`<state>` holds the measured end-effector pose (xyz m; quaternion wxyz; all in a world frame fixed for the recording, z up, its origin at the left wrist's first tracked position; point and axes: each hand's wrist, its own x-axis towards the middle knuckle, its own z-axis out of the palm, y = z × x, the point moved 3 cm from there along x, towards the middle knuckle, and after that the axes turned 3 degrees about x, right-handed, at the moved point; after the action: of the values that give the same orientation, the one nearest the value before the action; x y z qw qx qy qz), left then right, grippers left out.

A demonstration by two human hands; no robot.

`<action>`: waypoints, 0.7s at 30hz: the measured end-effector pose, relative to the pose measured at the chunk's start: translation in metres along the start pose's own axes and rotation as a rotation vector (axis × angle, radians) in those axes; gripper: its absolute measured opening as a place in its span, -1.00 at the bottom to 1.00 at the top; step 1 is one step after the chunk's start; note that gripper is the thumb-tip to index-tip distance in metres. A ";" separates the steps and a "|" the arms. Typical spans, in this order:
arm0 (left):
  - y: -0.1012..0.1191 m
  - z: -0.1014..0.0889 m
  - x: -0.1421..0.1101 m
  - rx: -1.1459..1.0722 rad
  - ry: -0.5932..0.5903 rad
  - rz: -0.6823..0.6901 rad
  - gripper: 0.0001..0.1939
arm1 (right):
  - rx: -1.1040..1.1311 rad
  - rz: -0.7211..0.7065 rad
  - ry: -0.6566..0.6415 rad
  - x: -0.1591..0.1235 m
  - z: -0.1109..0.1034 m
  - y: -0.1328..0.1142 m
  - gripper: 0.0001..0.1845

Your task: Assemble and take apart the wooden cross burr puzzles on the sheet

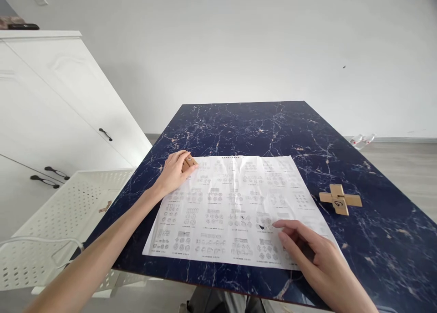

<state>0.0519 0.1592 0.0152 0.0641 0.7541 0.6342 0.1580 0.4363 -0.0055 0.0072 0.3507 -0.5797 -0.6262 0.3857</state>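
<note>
A large white instruction sheet (235,208) printed with many small diagrams lies flat on the dark blue marble table (259,126). My left hand (174,171) rests at the sheet's upper left corner, fingers closed round a small wooden block (189,163). Near the sheet's lower right part lies my right hand (310,249), its fingers stretched out flat on the paper and holding nothing. A cross-shaped wooden puzzle (340,199) sits on the table to the right of the sheet, apart from both hands.
A white perforated basket (68,212) stands left of the table with a small wooden piece (104,207) inside. White cabinets (51,121) with dark handles line the left wall. A clear object (362,140) lies on the floor at the far right.
</note>
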 end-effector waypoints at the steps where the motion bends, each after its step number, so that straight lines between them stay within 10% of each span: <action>1: 0.001 -0.002 -0.005 -0.003 -0.001 -0.005 -0.31 | -0.005 0.001 -0.001 0.000 0.000 0.001 -0.62; 10: 0.026 -0.009 -0.051 0.008 0.008 0.014 -0.31 | -0.017 -0.024 0.017 0.000 0.001 0.001 -0.64; 21: 0.019 -0.007 -0.030 0.004 -0.041 0.000 -0.31 | -0.016 -0.056 0.063 0.001 -0.009 0.001 -0.62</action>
<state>0.0627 0.1258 0.0225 0.0754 0.7573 0.6331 0.1413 0.4451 -0.0037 0.0107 0.3764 -0.5764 -0.6341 0.3522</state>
